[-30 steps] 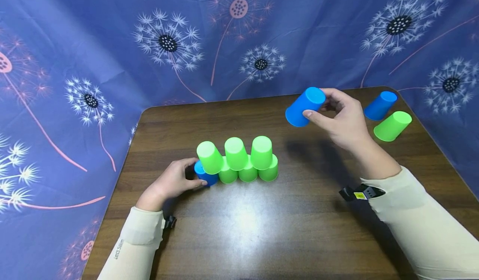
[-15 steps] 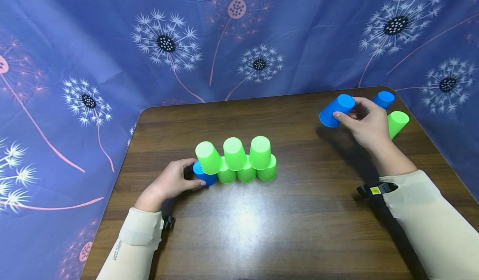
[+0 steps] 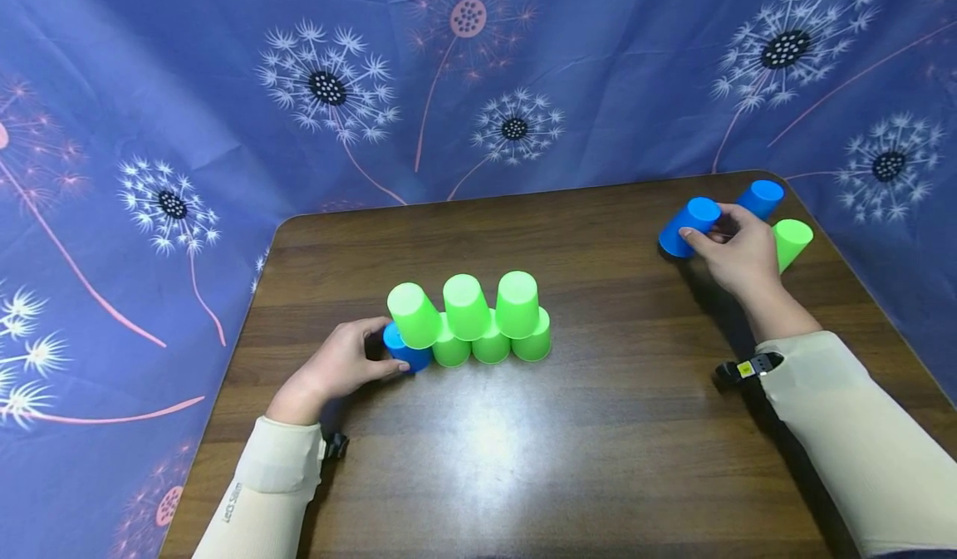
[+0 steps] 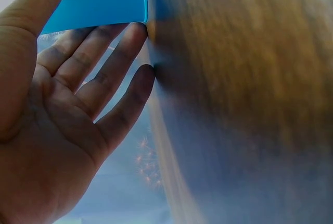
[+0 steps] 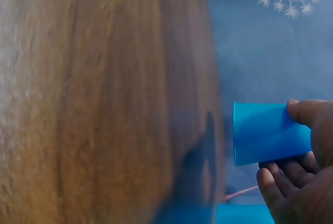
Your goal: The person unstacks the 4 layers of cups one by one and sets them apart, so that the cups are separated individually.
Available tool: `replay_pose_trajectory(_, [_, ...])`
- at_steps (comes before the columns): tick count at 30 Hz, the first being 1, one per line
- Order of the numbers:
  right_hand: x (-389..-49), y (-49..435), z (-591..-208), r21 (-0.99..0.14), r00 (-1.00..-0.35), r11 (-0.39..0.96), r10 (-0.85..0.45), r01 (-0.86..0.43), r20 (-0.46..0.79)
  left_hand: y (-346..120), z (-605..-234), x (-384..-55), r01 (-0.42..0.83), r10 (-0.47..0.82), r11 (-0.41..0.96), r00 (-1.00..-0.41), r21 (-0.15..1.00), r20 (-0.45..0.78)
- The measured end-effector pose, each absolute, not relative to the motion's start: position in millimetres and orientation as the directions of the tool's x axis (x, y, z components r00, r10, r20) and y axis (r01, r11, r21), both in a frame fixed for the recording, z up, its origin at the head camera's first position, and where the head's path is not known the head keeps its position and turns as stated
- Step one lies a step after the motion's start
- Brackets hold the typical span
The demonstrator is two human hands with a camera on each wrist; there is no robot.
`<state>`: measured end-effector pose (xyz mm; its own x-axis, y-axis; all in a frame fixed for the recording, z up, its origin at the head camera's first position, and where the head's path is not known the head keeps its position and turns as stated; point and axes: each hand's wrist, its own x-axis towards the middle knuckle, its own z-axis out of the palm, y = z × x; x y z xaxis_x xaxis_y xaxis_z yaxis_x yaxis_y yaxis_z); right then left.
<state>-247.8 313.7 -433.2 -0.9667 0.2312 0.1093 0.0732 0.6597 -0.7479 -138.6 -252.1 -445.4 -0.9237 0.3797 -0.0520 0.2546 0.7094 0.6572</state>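
Note:
In the head view my left hand (image 3: 338, 368) holds a blue cup (image 3: 407, 350) at the left end of a row of upside-down cups, thumb on one side and fingers on the other. Three green cups (image 3: 491, 345) continue that bottom row to the right. Above them sit three more green cups (image 3: 465, 306), the leftmost (image 3: 414, 316) partly over the blue one. At the back right, my right hand (image 3: 736, 252) grips another upside-down blue cup (image 3: 689, 227) between thumb and fingers, low over the table. The right wrist view shows this blue cup (image 5: 270, 133) in the fingers.
Just beyond my right hand stand a blue cup (image 3: 761, 199) and a green cup (image 3: 792, 242), both partly hidden by it. The brown wooden table (image 3: 598, 443) ends at a blue flower-patterned cloth (image 3: 598, 61) behind and to the sides.
My right hand has carried its blue cup to the right and down towards the table, close to the two cups there. The left hand and the stack stay as they were.

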Motion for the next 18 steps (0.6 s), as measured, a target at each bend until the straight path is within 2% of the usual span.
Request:
replay_pose_trajectory(6, [-257.0,319.9,-446.7,-0.75,-0.963,0.646,0.264,0.139,0.048,-251.9,-445.6,-138.1,0.247,0.377,0.715,-0.924,0.654,-0.063])
replay_pose_trajectory(18, [-264.6,325.2,-456.6,-0.751,-0.962,0.641,0.273,0.161,0.027,-251.5,-445.3,-138.1,0.246,0.374,0.713,-0.925,0.656,-0.059])
